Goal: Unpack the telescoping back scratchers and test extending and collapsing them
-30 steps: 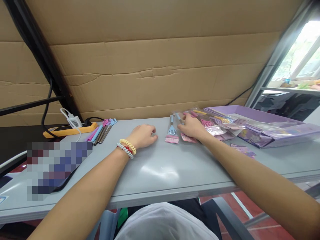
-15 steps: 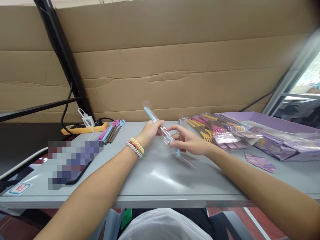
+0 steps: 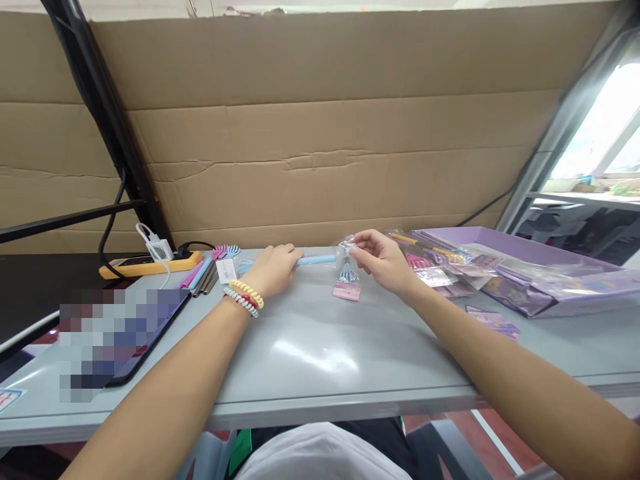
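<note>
My left hand point(image 3: 275, 270) is closed over a pale blue back scratcher point(image 3: 316, 260) in clear wrapping, low over the grey table. Its blue claw and a white tag point(image 3: 227, 271) show left of the hand, and the handle runs out to the right. My right hand point(image 3: 377, 259) has thumb and forefinger together on the clear plastic of a wrapper, above a second blue claw point(image 3: 349, 273) with a pink label point(image 3: 346, 291). Whether that claw's own handle lies behind the fingers I cannot tell.
Unwrapped pink and blue back scratchers point(image 3: 205, 273) lie by a yellow power strip point(image 3: 150, 265) at left, near a phone point(image 3: 150, 343). On the right are wrapped back scratchers point(image 3: 440, 263), a purple box point(image 3: 540, 303) and purple cards point(image 3: 493, 321). Cardboard point(image 3: 320, 133) backs the table.
The wrapped blue back scratcher, held slanted between both hands before, now lies level under my left hand. My hands have moved apart. A blue claw with a pink label now shows by my right hand.
</note>
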The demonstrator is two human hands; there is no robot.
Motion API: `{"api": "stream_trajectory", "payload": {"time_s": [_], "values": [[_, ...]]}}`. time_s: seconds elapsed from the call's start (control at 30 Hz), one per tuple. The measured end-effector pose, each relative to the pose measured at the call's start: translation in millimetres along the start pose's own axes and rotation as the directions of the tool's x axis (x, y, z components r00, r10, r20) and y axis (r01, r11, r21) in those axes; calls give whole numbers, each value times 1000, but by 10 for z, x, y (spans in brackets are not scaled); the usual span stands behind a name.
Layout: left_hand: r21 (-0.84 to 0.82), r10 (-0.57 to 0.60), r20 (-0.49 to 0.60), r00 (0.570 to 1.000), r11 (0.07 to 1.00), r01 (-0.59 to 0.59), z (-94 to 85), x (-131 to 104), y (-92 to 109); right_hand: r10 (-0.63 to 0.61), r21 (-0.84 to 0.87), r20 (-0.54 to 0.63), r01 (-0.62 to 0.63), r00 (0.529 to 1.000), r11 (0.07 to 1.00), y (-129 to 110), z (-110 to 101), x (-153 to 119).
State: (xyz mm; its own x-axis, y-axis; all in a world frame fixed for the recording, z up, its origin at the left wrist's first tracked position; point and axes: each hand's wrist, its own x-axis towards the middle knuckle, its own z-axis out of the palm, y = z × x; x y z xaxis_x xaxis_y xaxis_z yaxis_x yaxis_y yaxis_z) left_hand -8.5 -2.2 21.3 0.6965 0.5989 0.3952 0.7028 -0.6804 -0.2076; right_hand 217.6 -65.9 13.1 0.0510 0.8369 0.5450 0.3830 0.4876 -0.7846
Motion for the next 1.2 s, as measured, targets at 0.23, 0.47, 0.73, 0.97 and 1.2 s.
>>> {"api": "stream_trajectory", "payload": {"time_s": [0.23, 0.47, 0.73, 0.97, 1.2], "values": [[11, 55, -18, 998, 998, -55, 79, 10, 12, -166, -283, -158, 116, 974, 952, 5, -43, -8], [-42, 31, -34, 999, 999, -33, 85, 15, 16, 109, -196, 174, -74, 979, 978, 18, -102, 32], [-40, -14, -77, 997, 999, 11, 63, 14, 43, 101, -41, 336, -93, 937, 995, -35, -84, 9], [43, 41, -134, 990, 998, -36, 48, 28, 97, 210, -138, 413, -167, 886, 976, -52, -76, -17], [172, 135, -314, 940, 982, -83, 32, 67, 121, 317, -226, 426, -240, 847, 944, -96, -50, -31]]}}
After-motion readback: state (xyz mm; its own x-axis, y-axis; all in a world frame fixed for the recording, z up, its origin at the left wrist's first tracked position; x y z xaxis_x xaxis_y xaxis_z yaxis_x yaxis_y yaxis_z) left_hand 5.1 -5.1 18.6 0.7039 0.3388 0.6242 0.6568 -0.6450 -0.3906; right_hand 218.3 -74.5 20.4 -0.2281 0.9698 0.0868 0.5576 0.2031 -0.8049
